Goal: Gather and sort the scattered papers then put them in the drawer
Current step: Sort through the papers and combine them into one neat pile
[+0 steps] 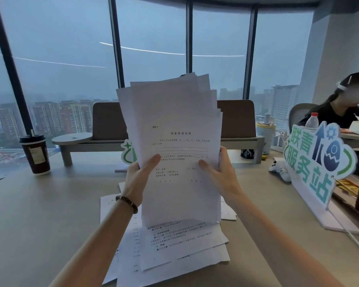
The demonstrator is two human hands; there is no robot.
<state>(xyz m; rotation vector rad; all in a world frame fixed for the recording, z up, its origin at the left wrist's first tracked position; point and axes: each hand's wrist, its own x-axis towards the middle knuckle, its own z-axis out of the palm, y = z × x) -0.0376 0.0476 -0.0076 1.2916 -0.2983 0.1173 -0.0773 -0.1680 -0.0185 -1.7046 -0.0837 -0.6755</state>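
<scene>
The worktop (39,204) fills the lower half of your view, running up to a wall of windows (60,59) at 12 o'clock. At 3 o'clock a green and white sign (311,164) stands on it, with a seated person (340,112) behind. A low shelf riser (75,141) sits at 10 o'clock. At the centre you hold a stack of papers (174,121) upright, its edges fanned unevenly at the top. More loose papers (174,245) lie flat on the worktop at 6 o'clock, directly under the raised stack. Your left hand (137,179) grips the stack's left edge, thumb pressed on the front sheet. Your right hand (220,175) grips the right edge the same way. A lidded coffee cup (35,154) stands at 9 o'clock. A beaded bracelet (126,203) circles your left wrist.
</scene>
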